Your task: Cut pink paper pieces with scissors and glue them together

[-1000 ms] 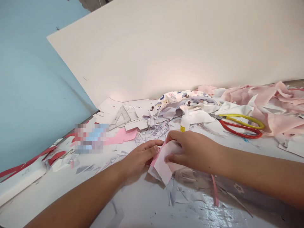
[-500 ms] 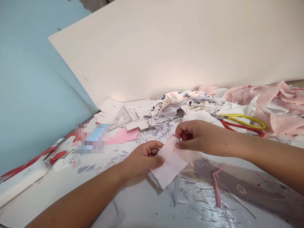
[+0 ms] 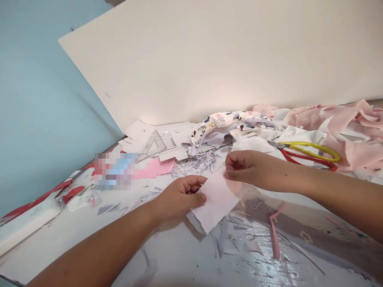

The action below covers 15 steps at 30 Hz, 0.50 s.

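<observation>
A pale pink-white piece of layered fabric or paper [image 3: 217, 201] is held up between both hands over the white table. My left hand [image 3: 187, 195] pinches its left edge, thumb on top. At its upper right corner, my right hand [image 3: 241, 167] is closed on the same piece with thumb and fingertips. A second layer shows beneath its lower left edge. Behind my right wrist lie scissors with yellow and red handles [image 3: 314, 150].
Pink and white cloth [image 3: 356, 127] piles at the back right, beside floral fabric [image 3: 220, 118]. Paper shreds [image 3: 200, 163], a clear set square [image 3: 155, 144] and pink paper [image 3: 154, 168] lie behind the hands. A large white board [image 3: 209, 59] leans behind.
The upper right corner appears flatter, and the pink edge that showed there is out of sight. My right hand has shifted slightly right. The camera view has moved slightly.
</observation>
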Motion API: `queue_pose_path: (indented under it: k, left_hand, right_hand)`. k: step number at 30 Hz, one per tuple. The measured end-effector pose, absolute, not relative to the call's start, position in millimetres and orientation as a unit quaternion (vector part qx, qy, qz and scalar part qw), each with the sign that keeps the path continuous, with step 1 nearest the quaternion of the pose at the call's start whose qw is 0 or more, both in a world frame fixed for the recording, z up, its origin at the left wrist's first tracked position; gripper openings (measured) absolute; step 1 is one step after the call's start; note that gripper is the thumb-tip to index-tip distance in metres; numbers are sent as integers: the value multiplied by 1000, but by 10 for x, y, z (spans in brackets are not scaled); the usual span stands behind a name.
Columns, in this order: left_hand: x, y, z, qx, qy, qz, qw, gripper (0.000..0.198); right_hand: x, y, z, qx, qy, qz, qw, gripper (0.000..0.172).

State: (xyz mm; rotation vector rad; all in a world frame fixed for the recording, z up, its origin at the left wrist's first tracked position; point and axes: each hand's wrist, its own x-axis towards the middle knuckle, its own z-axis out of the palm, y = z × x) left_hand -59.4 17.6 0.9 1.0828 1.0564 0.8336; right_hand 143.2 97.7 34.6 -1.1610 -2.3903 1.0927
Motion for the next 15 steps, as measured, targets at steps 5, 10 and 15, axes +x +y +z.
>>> queue_pose_path:
  k: [5, 10, 15]
  left_hand:
    - [-599, 173, 20, 492, 459, 356, 648, 37]
    - [-645, 210, 16, 503, 511, 369, 591, 41]
    - [-665, 220, 48, 511, 603, 374, 485, 33]
  right_hand:
    - [1386, 1003, 302, -405, -759, 486, 154, 20]
    - [1372, 1000, 242, -400, -752, 478, 215, 21]
    - [1366, 962, 187, -420, -766, 397, 281, 25]
